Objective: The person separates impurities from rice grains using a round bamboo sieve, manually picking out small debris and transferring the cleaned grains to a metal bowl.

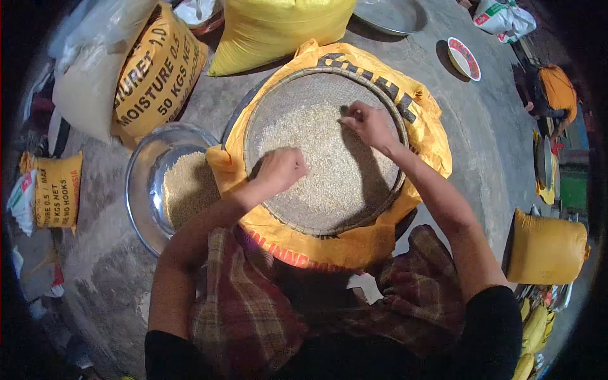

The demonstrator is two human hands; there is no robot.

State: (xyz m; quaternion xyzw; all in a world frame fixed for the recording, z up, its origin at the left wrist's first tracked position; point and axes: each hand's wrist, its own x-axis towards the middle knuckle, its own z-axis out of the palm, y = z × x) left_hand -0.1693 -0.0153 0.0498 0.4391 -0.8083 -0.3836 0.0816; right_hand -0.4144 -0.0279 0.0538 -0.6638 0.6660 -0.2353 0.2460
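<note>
A round woven sieve (266,104) with a bamboo rim rests on an orange printed sack (430,120) in front of me. Pale grain (329,171) is spread across its mesh. My left hand (282,170) is over the left part of the grain, its fingers curled closed. At the upper right of the sieve, my right hand (369,125) hovers with thumb and fingers pinched together. Whatever either hand may hold is hidden or too small to name. To the left, a shiny metal basin (140,183) contains a heap of tan grain (187,187).
Full sacks stand around: a yellow one (278,31), an orange printed one (161,69), a smaller one (58,193) and another (550,248) at right. A patterned bowl (463,59) and a metal pan (396,16) lie beyond. Bananas (537,329) are at lower right.
</note>
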